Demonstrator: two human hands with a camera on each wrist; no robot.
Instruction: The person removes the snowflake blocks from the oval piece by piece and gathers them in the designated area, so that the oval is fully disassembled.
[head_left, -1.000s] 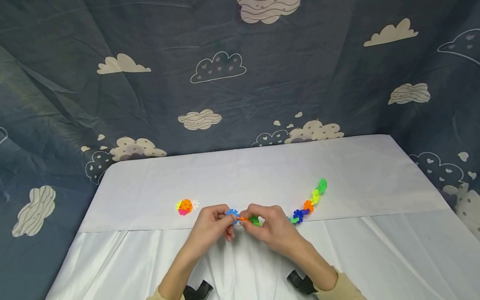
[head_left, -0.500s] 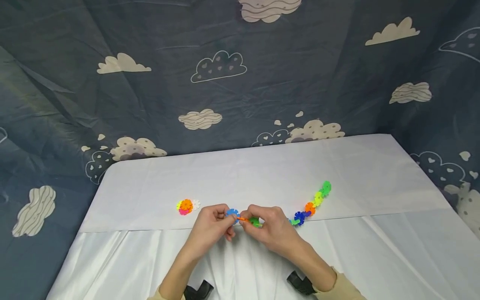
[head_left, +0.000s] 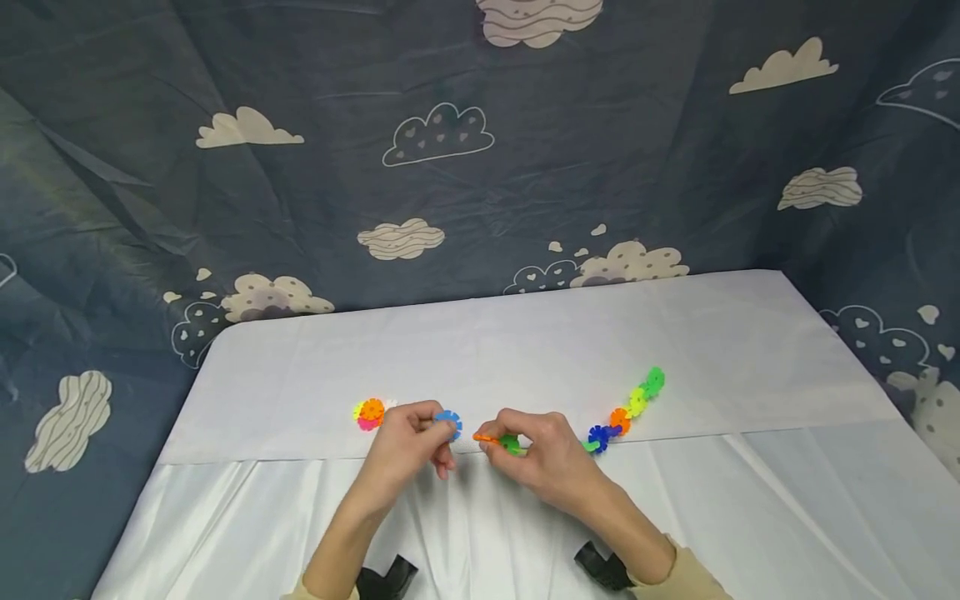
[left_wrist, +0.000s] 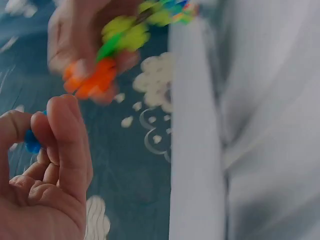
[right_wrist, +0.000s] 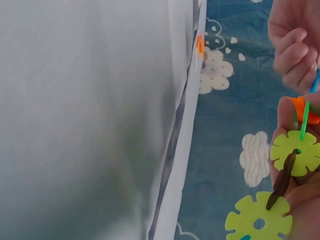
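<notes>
In the head view my left hand (head_left: 405,442) pinches a blue notched plastic disc (head_left: 452,422) between thumb and fingers. A small gap separates it from an orange notched disc (head_left: 485,438), which my right hand (head_left: 551,458) pinches. That orange disc ends a chain of interlocking discs (head_left: 619,419) that passes behind the right hand and trails across the table to a green disc (head_left: 656,382). Up close in the right wrist view, a lime disc (right_wrist: 287,150) and a brown disc (right_wrist: 283,180) are slotted together. Fingers mostly cover the blue disc (left_wrist: 33,143) in the left wrist view.
Left of the hands lies a small pile of loose discs (head_left: 371,410), orange, pink and yellow, with a white one partly hidden by the left hand. White cloth covers the table (head_left: 480,350). A dark cloud-patterned curtain (head_left: 330,183) hangs behind it.
My left hand has moved left with the blue disc, away from the orange disc it was against. The right hand stays nearly still; the chain's far end has shifted slightly right and nearer.
</notes>
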